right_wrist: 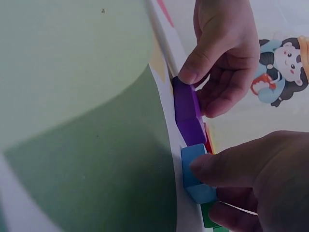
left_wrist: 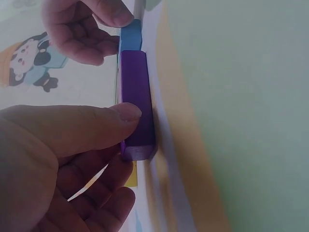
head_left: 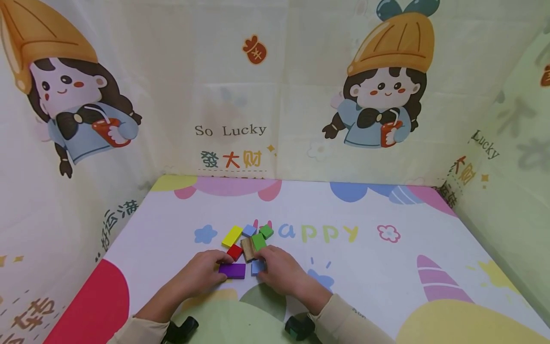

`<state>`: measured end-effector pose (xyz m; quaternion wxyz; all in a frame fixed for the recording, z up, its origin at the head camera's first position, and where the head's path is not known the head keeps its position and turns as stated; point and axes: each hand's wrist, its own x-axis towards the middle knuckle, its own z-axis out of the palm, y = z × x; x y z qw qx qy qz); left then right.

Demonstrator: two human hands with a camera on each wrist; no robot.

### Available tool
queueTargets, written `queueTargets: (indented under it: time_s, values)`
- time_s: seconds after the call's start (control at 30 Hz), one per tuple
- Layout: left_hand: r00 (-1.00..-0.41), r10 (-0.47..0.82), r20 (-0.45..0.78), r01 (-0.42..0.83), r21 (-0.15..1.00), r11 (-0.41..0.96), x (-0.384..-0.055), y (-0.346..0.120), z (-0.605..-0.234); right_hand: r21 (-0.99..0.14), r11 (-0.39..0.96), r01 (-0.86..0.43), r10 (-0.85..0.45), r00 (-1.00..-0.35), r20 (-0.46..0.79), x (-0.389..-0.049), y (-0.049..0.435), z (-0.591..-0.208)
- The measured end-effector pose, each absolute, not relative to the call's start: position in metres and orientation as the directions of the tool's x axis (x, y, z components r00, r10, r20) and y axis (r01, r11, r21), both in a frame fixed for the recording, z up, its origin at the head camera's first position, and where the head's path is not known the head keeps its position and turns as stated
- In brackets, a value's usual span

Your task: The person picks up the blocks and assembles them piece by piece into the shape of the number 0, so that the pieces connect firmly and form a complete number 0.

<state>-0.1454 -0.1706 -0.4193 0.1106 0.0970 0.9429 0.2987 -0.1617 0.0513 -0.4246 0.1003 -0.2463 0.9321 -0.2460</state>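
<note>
My left hand (head_left: 198, 274) holds the left end of a purple rectangular block (head_left: 232, 271), its thumb on the near face in the left wrist view. My right hand (head_left: 282, 270) pinches a light blue block (right_wrist: 198, 186), thumb on one face and fingers behind. The two blocks lie close together at the near side of a small cluster. Behind them are a red block (head_left: 234, 252), a brown wooden block (head_left: 248, 250) and a green block (head_left: 259, 241). Farther back sit a yellow block (head_left: 232, 236), another blue block (head_left: 249, 231) and a second green block (head_left: 266, 231).
A white printed tabletop (head_left: 180, 220) with colourful shapes and "appy" lettering lies under the blocks. Cream printed cloth (head_left: 301, 157) hangs as walls at the back and both sides. Black wrist devices (head_left: 300, 327) show below both forearms.
</note>
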Motion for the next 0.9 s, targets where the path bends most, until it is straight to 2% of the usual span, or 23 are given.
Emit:
queueTargets:
  time_s: [0.2, 0.57, 0.9]
  values:
    - [-0.951, 0.265, -0.157, 0.12, 0.604, 0.788, -0.144, -0.17, -0.419, -0.531, 0.731, -0.428, -0.529, -0.847, -0.046, -0.163, 0.056, -0.425]
    - [-0.943, 0.278, -0.186, 0.107, 0.619, 0.778, -0.142, -0.17, -0.42, -0.546, 0.735, -0.402, -0.525, -0.847, -0.084, -0.163, 0.059, -0.425]
    - [-0.934, 0.327, -0.143, 0.164, 0.642, 0.749, -0.138, -0.172, -0.422, -0.542, 0.723, -0.428, -0.54, -0.84, -0.057, -0.159, 0.062, -0.424]
